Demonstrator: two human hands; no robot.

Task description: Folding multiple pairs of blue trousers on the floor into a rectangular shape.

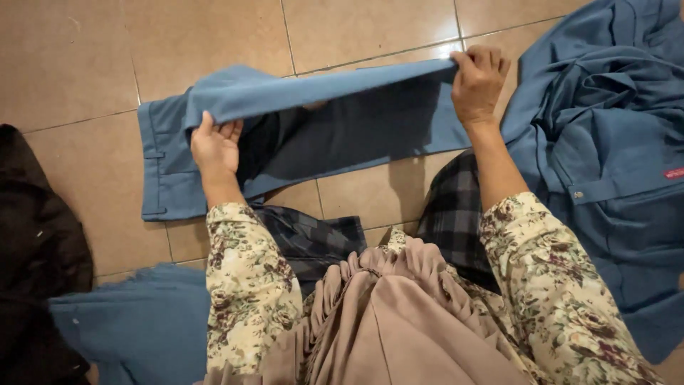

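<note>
Beige floor tiles [85,64] lie under blue cotton trousers [335,135]. Left hand [216,148] and right hand [479,82] each clamp the lifted leg, half folded over the flat waist; more blue garments [613,142] wait beside them.

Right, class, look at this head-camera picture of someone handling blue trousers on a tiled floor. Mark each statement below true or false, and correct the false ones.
1. Both hands grip the blue trousers. True: the left hand and the right hand each hold the lifted fold.
2. The trousers lie on a wooden table. False: they lie on the tiled floor.
3. A blue jacket lies to the person's right. True.
4. The person's sleeves are plain white. False: they are floral patterned.
5. A dark garment lies at the far left. True.
</note>
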